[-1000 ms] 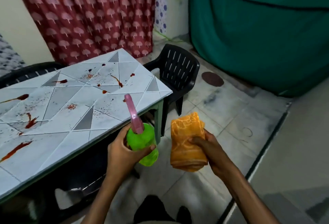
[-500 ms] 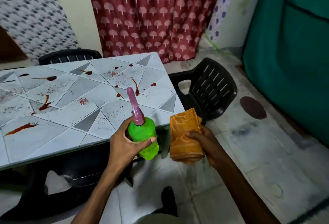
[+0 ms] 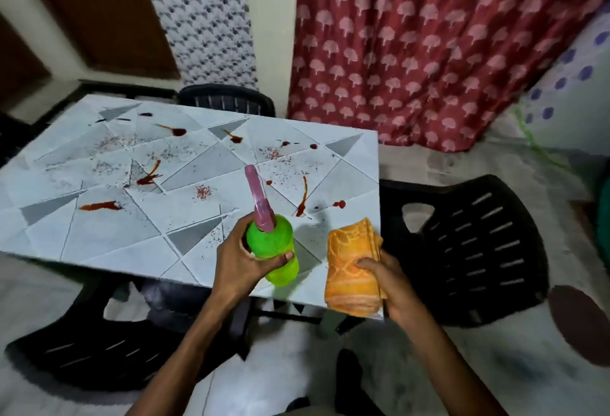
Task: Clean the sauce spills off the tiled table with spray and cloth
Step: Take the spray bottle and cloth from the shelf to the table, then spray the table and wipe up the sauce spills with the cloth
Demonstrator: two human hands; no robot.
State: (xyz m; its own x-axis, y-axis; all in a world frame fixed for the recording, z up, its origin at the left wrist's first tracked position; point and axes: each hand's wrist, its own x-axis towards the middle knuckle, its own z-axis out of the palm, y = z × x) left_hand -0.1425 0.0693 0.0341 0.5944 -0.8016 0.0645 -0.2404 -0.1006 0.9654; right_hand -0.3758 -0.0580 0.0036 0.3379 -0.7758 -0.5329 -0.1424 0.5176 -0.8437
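Left hand (image 3: pixel 236 258): gripping green bottle (image 3: pixel 275 250)
Right hand (image 3: pixel 391 278): clutching orange cloth (image 3: pixel 351 267)
Table (image 3: pixel 99 234): showing red sauce (image 3: pixel 99 206) streaks

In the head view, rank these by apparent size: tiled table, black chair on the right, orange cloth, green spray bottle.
Largest: tiled table.
Next: black chair on the right.
Then orange cloth and green spray bottle: about alike, both held near the camera, so unranked.

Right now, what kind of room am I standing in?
Probably a home dining area: a tiled table splashed with sauce, black plastic chairs around it, and a red patterned curtain behind.
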